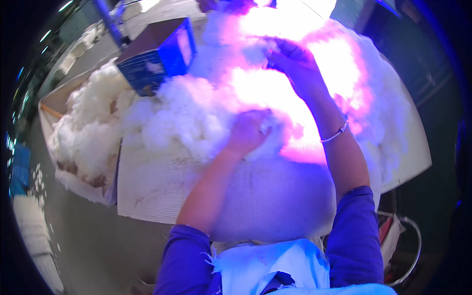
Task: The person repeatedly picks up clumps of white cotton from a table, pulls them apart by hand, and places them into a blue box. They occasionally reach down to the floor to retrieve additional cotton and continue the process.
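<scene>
Loose white cotton-like fibre is heaped over a pale work table. At the middle of the heap my left hand is closed, its fingers curled into a tuft of that fibre. My right hand is raised farther away and to the right, with thumb and fingers drawn together. Whatever is between its fingertips is lost in the glare, though pale fibre shows beside them. Strong pink-white light washes out the table around both hands.
A blue cardboard box stands at the far left of the heap. Beside the table's left edge, a bin is filled with more white fibre. A curved pale tube hangs at the lower right.
</scene>
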`<action>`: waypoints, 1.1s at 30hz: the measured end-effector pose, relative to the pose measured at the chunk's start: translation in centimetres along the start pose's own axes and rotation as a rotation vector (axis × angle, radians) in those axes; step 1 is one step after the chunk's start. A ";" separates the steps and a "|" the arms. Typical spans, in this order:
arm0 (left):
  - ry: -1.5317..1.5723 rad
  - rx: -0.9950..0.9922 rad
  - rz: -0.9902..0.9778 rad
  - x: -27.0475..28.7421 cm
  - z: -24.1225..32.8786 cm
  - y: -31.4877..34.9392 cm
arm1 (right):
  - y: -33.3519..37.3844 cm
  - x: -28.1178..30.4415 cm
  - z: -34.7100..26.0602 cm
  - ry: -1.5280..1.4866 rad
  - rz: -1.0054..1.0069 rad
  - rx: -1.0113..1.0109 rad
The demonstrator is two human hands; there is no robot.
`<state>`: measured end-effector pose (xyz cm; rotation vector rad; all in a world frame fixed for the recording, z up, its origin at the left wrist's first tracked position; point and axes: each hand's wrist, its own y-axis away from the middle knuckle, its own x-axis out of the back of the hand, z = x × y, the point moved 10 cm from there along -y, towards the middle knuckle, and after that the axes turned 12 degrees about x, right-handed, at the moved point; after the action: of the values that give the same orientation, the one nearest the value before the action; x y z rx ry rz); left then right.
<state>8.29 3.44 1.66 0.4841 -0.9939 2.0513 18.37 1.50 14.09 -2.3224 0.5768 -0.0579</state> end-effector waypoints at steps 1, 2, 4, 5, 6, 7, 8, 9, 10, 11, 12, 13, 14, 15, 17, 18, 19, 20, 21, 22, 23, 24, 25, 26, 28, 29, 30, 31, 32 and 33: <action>0.005 -0.033 0.019 0.2 0.5 0.0 | -2.4 -1.4 -0.4 0.109 0.009 0.104; 0.023 -0.016 0.007 0.1 0.4 -0.1 | -4.7 -3.1 -0.2 0.123 0.054 0.198; 0.038 0.016 -0.054 -0.4 0.3 -0.3 | -9.5 -7.5 0.1 0.251 0.083 0.411; 0.024 0.038 -0.114 -0.9 0.0 -0.4 | -11.4 -9.3 0.9 0.422 0.122 0.432; 0.025 0.024 -0.122 -0.9 0.2 -0.4 | -13.3 -11.6 3.2 0.555 -0.007 0.291; -0.009 -0.014 -0.094 -0.5 0.5 -0.4 | -14.8 -13.4 5.5 0.702 -0.121 0.155; 0.049 -0.013 -0.072 0.0 0.4 -0.4 | -15.8 -14.4 7.6 0.531 -0.118 -0.008; 0.124 -0.011 -0.071 0.3 0.4 -0.4 | -16.2 -15.1 9.4 0.373 -0.109 -0.159; 0.069 -0.007 -0.063 0.3 0.3 -0.4 | -16.7 -15.6 8.9 0.363 -0.131 -0.102; 0.035 0.001 -0.071 0.1 0.1 -0.3 | -16.5 -16.0 7.8 0.362 -0.184 0.005; 0.007 0.012 -0.081 -0.2 -0.1 -0.2 | -15.9 -15.8 6.7 0.365 -0.221 0.085; 0.026 0.038 -0.046 0.0 -0.4 -0.2 | -14.8 -15.3 5.9 0.372 -0.239 0.137; 0.052 0.069 -0.018 0.2 -0.9 -0.3 | -12.7 -14.7 5.6 0.362 -0.328 0.140; 0.090 0.087 0.014 0.2 -1.2 -0.4 | -10.5 -13.2 5.7 0.382 -0.351 0.095; 0.166 0.264 -0.004 -0.4 -3.8 -0.7 | -5.3 -9.8 5.3 0.406 -0.420 0.060; 0.150 0.233 0.194 1.4 -4.1 -0.8 | -3.2 -6.2 6.3 0.465 -0.281 -0.097; 0.135 0.257 0.331 2.5 -4.8 -0.8 | -1.3 -3.8 6.0 0.470 -0.215 -0.110; 0.405 0.366 0.336 2.6 -6.8 -0.7 | 0.1 -1.5 6.4 0.397 -0.079 -0.184; 0.615 0.463 0.300 2.0 -8.1 -0.8 | 1.5 0.5 6.9 0.446 -0.006 -0.271; 0.826 0.565 0.286 1.4 -9.3 -0.7 | 2.9 0.6 7.2 0.389 -0.002 -0.276; 0.976 0.591 0.302 1.5 -9.6 -0.6 | 4.5 1.1 8.0 0.360 0.082 -0.348; 1.074 0.567 0.327 2.0 -9.3 -0.6 | 6.0 0.7 9.4 0.375 0.059 -0.455; 1.089 0.666 0.349 2.1 -9.8 0.0 | 6.6 0.3 10.1 0.281 0.157 -0.448; 1.051 0.716 0.377 2.7 -9.8 0.5 | 6.9 -0.1 9.9 0.272 0.086 -0.399; 1.208 0.796 0.437 3.9 -10.4 1.2 | 8.0 0.9 11.3 0.186 0.138 -0.495; 1.565 0.548 0.275 4.4 -8.6 -0.1 | 7.4 2.1 10.9 0.032 0.244 -0.382; 1.897 0.349 0.040 4.7 -6.5 -0.9 | 7.3 4.0 10.8 -0.047 0.327 -0.356; 1.818 0.415 0.118 5.0 -7.5 -0.8 | 7.4 6.5 10.8 -0.068 0.411 -0.356; 1.735 0.484 0.189 5.2 -8.5 -0.5 | 7.1 7.5 10.4 -0.216 0.391 -0.282; 1.548 0.432 0.263 6.1 -8.8 -0.8 | 7.2 8.8 10.3 -0.289 0.391 -0.266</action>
<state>5.20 13.60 0.35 -1.0027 0.3456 2.0374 25.60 -0.09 0.64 -2.3637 0.9185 0.5588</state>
